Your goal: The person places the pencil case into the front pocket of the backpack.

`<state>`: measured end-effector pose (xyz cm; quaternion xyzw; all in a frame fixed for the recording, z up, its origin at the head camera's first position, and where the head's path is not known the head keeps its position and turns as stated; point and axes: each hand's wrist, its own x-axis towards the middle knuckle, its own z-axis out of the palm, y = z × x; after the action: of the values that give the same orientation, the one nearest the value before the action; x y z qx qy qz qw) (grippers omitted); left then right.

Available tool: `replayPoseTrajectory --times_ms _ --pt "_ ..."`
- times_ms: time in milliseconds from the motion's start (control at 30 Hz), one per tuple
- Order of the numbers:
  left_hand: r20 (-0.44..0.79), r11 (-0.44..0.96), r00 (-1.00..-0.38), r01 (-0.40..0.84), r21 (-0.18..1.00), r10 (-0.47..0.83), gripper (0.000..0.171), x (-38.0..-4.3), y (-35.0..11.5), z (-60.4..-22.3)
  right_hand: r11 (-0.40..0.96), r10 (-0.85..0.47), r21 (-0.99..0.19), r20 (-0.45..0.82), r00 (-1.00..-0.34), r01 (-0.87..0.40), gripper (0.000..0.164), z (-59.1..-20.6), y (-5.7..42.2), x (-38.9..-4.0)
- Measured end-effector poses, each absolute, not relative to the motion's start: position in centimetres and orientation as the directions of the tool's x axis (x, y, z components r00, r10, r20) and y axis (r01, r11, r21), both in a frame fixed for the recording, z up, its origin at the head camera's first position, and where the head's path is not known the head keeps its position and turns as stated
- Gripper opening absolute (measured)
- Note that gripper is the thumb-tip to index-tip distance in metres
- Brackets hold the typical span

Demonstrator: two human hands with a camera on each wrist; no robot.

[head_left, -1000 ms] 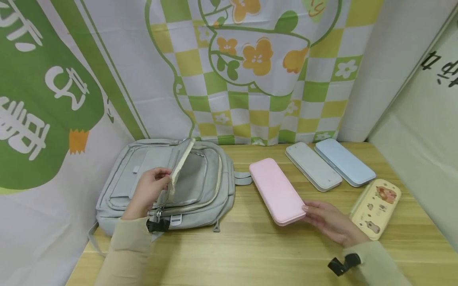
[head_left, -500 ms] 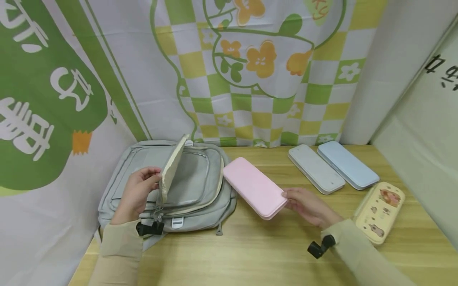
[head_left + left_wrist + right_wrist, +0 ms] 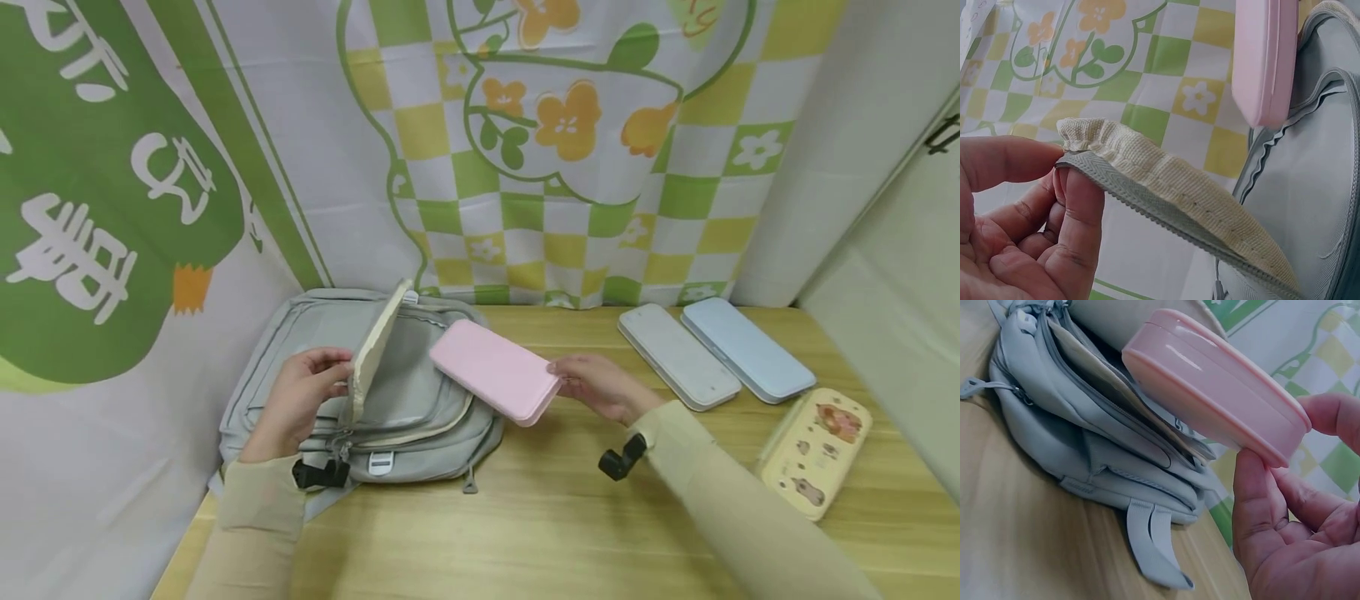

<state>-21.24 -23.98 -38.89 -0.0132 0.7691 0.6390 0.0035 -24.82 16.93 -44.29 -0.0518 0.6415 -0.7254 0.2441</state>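
A grey backpack point(image 3: 300, 333) lies flat at the left of the table with its front pocket unzipped. My left hand point(image 3: 303, 396) pinches the edge of the pocket flap point(image 3: 375, 354) and holds it raised; in the left wrist view the zipper teeth and cream binding point(image 3: 1179, 181) show between thumb and fingers. My right hand point(image 3: 600, 387) pinches the near right end of a pink pencil case point(image 3: 495, 367). That case hangs tilted over the right side of the open pocket. In the right wrist view the pink case point(image 3: 1216, 387) is above the pocket's cream-edged opening.
A grey-white case point(image 3: 678, 358) and a light blue case point(image 3: 750, 350) lie side by side at the back right. Nearer the right edge is a yellow case point(image 3: 817, 450) with printed animals. A patterned curtain point(image 3: 525, 208) hangs behind the wooden table point(image 3: 480, 542).
My right hand has carried the pink case leftward from over the table to over the backpack's pocket. The left hand still holds the flap, which stands raised as before.
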Motion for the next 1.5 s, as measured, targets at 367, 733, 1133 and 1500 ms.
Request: replayPoseTrajectory --times_ms 367,733,1133,1500 --pt "-0.068 0.205 -0.998 -0.068 0.976 -0.01 0.023 -20.7 -23.3 -39.7 0.02 -0.417 -0.936 -0.328 -0.848 0.352 0.026 -44.6 11.9 -28.7" --pt "-0.069 0.223 -0.997 -0.071 0.972 -0.015 0.025 -20.5 -22.9 -40.0 0.034 -0.436 -0.936 -0.328 -0.838 0.349 0.034 -44.8 8.3 -31.1" --pt "-0.013 0.286 -1.0 -0.008 0.958 0.013 0.024 -21.0 -22.3 -39.2 0.116 -0.53 -0.947 -0.314 -0.788 0.299 0.031 -44.1 4.1 -31.5" --pt "0.013 0.32 -0.998 0.03 0.947 0.055 0.021 -20.8 -21.3 -39.0 0.14 -0.5 -0.932 -0.357 -0.789 0.334 0.023 -44.1 -1.0 -32.0"
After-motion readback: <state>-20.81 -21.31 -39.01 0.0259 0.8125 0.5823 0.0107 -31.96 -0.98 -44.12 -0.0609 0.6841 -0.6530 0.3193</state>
